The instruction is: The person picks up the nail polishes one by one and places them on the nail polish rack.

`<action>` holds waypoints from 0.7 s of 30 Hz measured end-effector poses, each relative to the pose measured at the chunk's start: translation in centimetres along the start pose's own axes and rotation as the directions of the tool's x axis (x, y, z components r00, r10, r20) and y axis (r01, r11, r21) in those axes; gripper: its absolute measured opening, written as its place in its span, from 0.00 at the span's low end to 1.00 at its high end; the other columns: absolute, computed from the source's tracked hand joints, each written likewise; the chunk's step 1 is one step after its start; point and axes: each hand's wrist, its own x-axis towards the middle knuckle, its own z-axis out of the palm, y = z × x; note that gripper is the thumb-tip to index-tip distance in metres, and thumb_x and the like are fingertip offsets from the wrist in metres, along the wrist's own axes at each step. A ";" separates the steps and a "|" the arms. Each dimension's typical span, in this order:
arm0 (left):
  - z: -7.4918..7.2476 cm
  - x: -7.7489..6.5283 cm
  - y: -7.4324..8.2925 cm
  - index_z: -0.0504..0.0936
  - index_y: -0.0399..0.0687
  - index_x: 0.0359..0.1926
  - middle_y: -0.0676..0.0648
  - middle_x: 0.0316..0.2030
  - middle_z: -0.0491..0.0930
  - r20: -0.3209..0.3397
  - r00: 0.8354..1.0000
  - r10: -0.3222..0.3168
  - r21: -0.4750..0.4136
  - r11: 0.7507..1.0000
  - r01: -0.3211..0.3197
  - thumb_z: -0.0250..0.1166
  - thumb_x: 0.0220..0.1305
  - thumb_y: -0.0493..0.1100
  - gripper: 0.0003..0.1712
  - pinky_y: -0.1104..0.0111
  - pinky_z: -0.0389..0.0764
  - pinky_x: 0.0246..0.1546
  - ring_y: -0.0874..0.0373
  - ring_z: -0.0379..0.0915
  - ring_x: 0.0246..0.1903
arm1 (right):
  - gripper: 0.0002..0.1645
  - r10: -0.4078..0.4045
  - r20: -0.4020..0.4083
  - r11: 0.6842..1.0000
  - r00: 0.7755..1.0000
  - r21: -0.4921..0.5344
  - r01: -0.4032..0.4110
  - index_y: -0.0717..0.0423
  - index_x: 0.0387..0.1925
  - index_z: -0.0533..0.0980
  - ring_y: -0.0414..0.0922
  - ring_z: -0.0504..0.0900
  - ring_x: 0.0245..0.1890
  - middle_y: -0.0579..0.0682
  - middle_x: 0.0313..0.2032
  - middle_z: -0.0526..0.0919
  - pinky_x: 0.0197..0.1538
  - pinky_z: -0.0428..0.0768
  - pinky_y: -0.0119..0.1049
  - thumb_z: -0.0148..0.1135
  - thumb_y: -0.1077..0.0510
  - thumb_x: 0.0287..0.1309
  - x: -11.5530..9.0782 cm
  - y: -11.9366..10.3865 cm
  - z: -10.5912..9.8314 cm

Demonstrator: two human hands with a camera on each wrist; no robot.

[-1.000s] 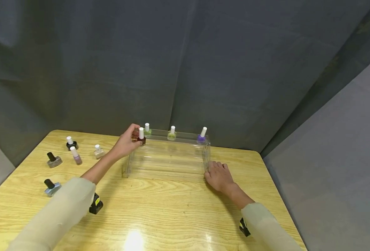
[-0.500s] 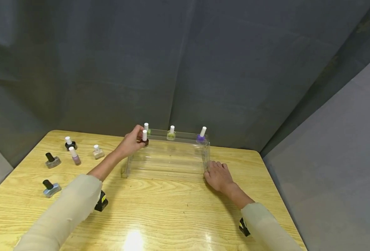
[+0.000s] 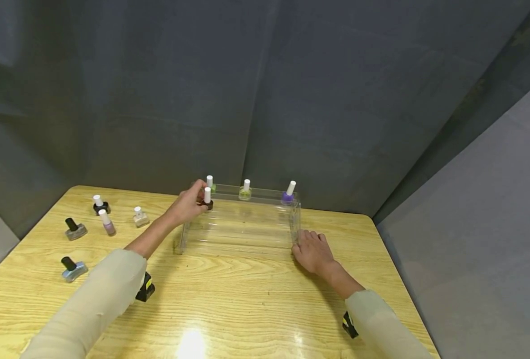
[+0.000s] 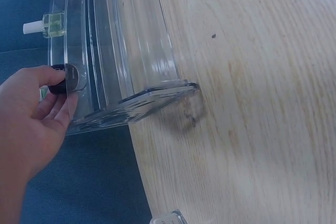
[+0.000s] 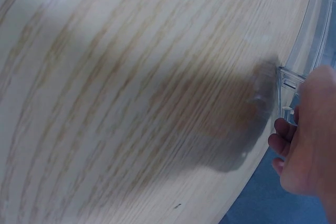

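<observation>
A clear stepped display rack (image 3: 247, 227) stands on the table. At the left end of an upper step, my left hand (image 3: 187, 205) pinches a dark nail polish bottle (image 3: 207, 204) with a white cap. The bottle is upright, and in the left wrist view its dark base (image 4: 65, 78) sits at the step's lip between thumb and fingers. My right hand (image 3: 313, 253) grips the rack's lower right side, its fingers (image 5: 282, 137) curled in the right wrist view; the thumb's contact is partly hidden. Along the top step stand a green polish (image 3: 210, 184), a yellow-green polish (image 3: 245, 191) and a purple one (image 3: 288, 194).
Several more bottles are at the table's left: a black polish (image 3: 101, 206), a lilac one (image 3: 107, 224), a clear one (image 3: 140, 218), a grey one (image 3: 75, 230) and a light blue one (image 3: 73, 270). A dark curtain (image 3: 265, 99) hangs behind the table.
My left hand has moved slightly right and down with the dark nail polish bottle, then stayed nearly still over the last half second. My right hand has kept its place.
</observation>
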 end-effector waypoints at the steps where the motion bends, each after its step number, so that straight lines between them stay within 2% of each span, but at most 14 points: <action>1: 0.0 0.0 0.0 0.62 0.45 0.51 0.40 0.40 0.77 0.001 1.000 0.004 0.001 1.000 -0.004 0.63 0.56 0.30 0.24 0.53 0.77 0.39 0.47 0.75 0.42 | 0.14 -0.001 -0.002 1.000 1.000 0.002 0.001 0.51 0.26 0.57 0.49 0.61 0.29 0.47 0.24 0.59 0.39 0.57 0.47 0.38 0.49 0.64 0.0 -0.1 -0.1; 10: 0.0 0.0 0.0 0.62 0.44 0.51 0.38 0.42 0.75 0.012 1.000 0.009 -0.031 1.000 -0.008 0.64 0.56 0.30 0.25 0.54 0.78 0.40 0.45 0.76 0.42 | 0.13 -0.002 -0.019 1.000 1.000 0.002 0.002 0.50 0.25 0.56 0.48 0.59 0.28 0.46 0.23 0.57 0.38 0.58 0.45 0.38 0.50 0.64 -0.1 -0.3 -0.4; 21: 0.0 0.0 0.1 0.62 0.43 0.52 0.38 0.46 0.72 0.009 1.000 -0.026 -0.030 0.999 0.026 0.64 0.55 0.29 0.26 0.56 0.77 0.41 0.44 0.75 0.43 | 0.14 0.007 0.010 1.000 1.000 0.003 -0.007 0.50 0.25 0.57 0.47 0.60 0.28 0.47 0.23 0.60 0.39 0.58 0.45 0.37 0.50 0.65 -0.1 -0.3 -0.4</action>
